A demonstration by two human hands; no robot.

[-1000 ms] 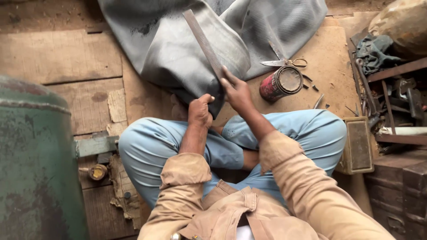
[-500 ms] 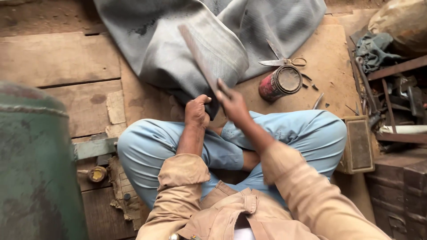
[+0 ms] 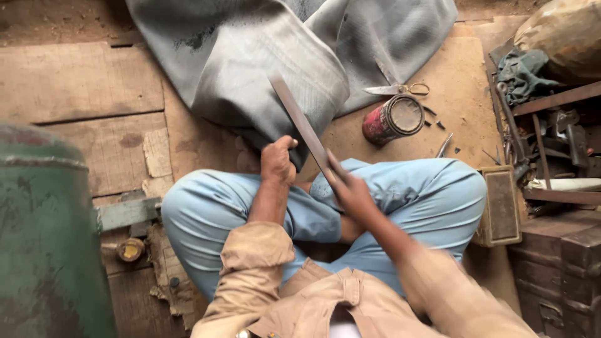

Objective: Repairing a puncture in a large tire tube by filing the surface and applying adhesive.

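Over the crossed knees, right hand (image 3: 350,191) clamps the near end of a flat file (image 3: 300,122): stiff, heavy-looking steel, best held low. Left hand (image 3: 277,161) fists the limp grey rubber sheet (image 3: 250,69). Near the board's far edge, can (image 3: 391,119) and scissors (image 3: 394,89) crowd the right side.

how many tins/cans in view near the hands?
1. A red tin lies on its side on the brown board, ahead of the right hand, just below the scissors. Clutter at the right edge may hide more.
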